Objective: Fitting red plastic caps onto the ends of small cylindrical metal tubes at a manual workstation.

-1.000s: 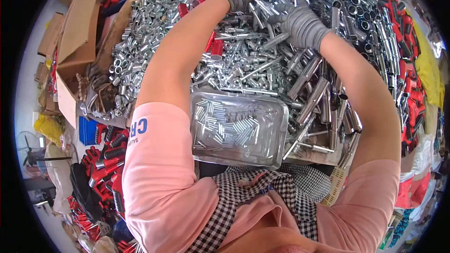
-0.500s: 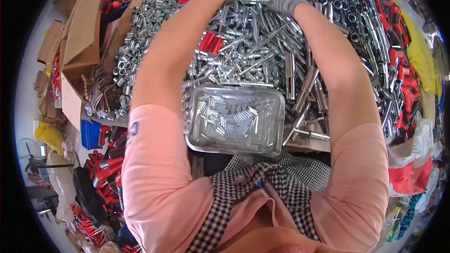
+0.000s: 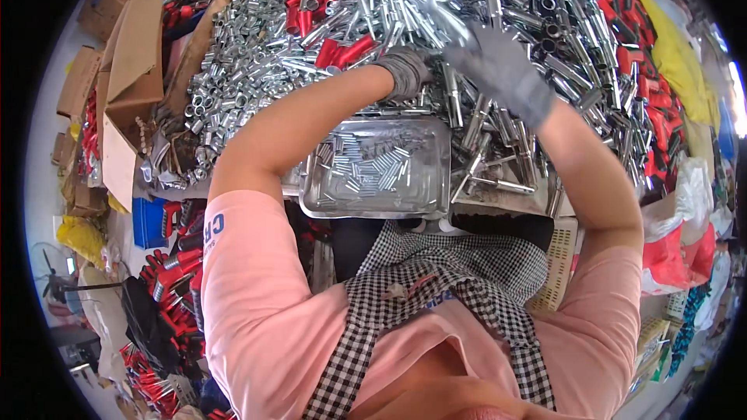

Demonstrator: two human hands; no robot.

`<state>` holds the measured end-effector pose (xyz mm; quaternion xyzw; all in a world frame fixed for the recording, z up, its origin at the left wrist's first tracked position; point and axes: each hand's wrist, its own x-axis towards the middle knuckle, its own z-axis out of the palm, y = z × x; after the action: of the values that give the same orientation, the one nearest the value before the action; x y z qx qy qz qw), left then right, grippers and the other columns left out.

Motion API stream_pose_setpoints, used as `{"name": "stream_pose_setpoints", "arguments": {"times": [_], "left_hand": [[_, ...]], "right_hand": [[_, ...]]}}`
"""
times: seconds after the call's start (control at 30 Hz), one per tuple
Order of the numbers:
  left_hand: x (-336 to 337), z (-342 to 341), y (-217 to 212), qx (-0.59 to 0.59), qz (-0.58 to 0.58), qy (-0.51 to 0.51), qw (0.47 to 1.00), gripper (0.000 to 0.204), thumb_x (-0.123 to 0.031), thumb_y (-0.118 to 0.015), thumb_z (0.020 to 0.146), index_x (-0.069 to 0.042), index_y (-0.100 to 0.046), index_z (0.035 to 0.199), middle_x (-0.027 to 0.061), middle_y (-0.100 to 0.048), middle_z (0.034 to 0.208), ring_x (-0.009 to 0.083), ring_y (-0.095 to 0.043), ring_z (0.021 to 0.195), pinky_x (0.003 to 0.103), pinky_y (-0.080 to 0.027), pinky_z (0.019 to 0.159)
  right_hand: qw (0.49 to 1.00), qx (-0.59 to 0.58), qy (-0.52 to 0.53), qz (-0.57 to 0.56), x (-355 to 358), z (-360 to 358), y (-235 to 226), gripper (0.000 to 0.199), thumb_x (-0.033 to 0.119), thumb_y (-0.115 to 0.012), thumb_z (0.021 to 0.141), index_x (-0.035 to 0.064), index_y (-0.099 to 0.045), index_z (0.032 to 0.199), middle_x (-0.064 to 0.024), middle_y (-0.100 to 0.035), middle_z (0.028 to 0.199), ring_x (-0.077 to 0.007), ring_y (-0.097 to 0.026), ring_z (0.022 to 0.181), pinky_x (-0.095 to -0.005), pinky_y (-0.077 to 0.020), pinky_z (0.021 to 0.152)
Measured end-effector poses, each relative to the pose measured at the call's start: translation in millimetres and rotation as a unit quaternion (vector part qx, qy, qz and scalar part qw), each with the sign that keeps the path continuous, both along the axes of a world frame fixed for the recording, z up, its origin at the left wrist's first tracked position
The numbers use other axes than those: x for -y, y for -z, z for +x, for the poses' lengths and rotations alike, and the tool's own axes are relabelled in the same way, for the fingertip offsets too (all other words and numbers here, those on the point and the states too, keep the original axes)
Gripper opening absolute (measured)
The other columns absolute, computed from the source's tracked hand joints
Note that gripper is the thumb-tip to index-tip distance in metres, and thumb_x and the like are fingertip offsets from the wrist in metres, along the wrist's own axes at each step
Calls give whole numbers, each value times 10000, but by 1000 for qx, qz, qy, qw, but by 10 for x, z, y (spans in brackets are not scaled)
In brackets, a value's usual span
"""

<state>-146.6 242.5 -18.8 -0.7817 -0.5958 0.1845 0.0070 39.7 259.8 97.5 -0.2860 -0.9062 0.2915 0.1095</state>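
Both hands wear grey knit gloves over a heap of chrome metal parts (image 3: 389,19). My left hand (image 3: 408,71) is just beyond the clear tray (image 3: 376,210), its fingers curled downward; what they hold, if anything, is hidden. To its right, my right hand (image 3: 506,70) is smeared by motion. A blurred chrome tube (image 3: 449,22) shows between its thumb and fingers. Many small silver pins (image 3: 381,171) lie in the tray, nearest my body. Red tubular parts (image 3: 342,53) lie in the heap by my left wrist.
Small silver rings and sleeves (image 3: 233,70) spread along the left of the heap. Longer chrome tubes (image 3: 498,185) lie at its right front. Red-and-black handles (image 3: 657,101) line the far right, beside yellow cloth (image 3: 677,62). An open cardboard box (image 3: 132,62) stands at left.
Both hands have come back toward me from the far part of the heap. My left hand is now close behind the tray. In the picture, the tray sits slightly higher and further left.
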Motion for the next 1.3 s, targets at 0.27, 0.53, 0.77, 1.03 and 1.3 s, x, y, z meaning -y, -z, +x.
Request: {"name": "stream_pose_setpoints", "arguments": {"times": [0.27,0.53,0.77,1.03,1.3], "left_hand": [[-86,144,-37,23,35,-33,999,485,-426,-422,855,-259,-510,1302,152,-386,1402,359,-410,1253,490,-311,1038],[-25,400,-21,-5,55,-163,985,621,-569,-342,849,-221,-475,1345,176,-233,1498,381,-166,1391,563,-77,1103],[-57,420,-114,13,-11,-170,985,735,-617,-443,752,-215,-447,1366,188,-240,1493,384,-155,1394,570,-128,1093],[63,664,-101,-18,55,-232,971,650,-453,-577,748,-110,-527,1298,141,-416,1411,328,-375,1316,558,-253,1060],[291,320,-500,206,215,-244,923,409,-369,-596,750,-28,-667,964,199,-655,930,343,-630,892,404,-498,802]], "right_hand": [[925,-147,92,-339,513,870,692,322,323,-624,820,16,-597,913,7,-537,706,-87,-461,615,-257,-393,534],[895,-250,141,-342,929,897,1234,370,270,-646,810,-17,-593,1037,-13,-587,761,-85,-483,654,-248,-419,593],[899,-262,162,-311,861,777,1890,180,155,-627,844,35,-535,942,9,-529,687,-78,-501,586,-259,-420,499],[979,-135,154,15,966,705,1767,295,275,-615,809,28,-582,965,-216,-628,875,-397,-608,805,-455,-481,703],[955,-231,83,-164,1345,957,1448,243,205,-636,817,2,-562,928,-151,-570,782,-236,-542,678,-347,-445,632]]}}
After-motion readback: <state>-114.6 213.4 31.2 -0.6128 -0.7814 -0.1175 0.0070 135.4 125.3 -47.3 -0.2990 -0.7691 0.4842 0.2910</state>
